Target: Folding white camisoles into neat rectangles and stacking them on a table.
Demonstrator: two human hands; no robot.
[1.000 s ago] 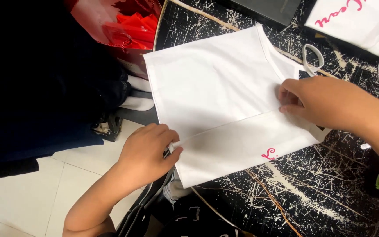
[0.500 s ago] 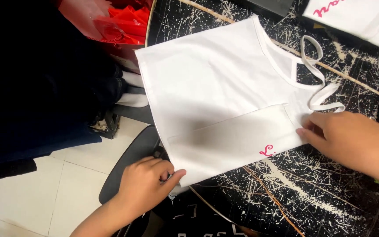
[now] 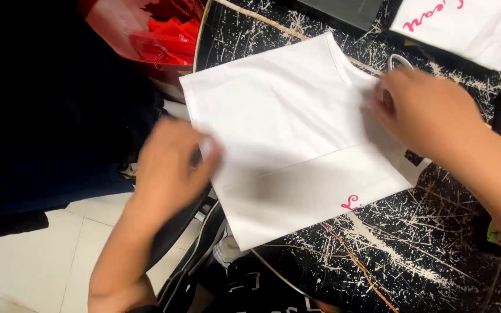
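Red bag [image 3: 166, 35] sits off the worktop's [image 3: 436, 243] far-left edge. Left hand [image 3: 169, 168], blurred, meets the shirt's [image 3: 279, 116] left edge; fingers curl at the hem, grip cannot be told. White shirt lies flat at the worktop's left edge, long axis running left to right between both hands, a folded strip along its near side. Right hand [image 3: 427, 110] presses its right end, fingers together, strap [image 3: 398, 61] just beyond. Second white garment [image 3: 465, 26] occupies the far-right corner.

I see bright, even overhead light on the white garment [image 3: 285, 127], with a soft grey shadow across its folded lower part. My left hand [image 3: 169, 168] and right hand [image 3: 424, 110] smear with motion blur; the upper left is nearly black.
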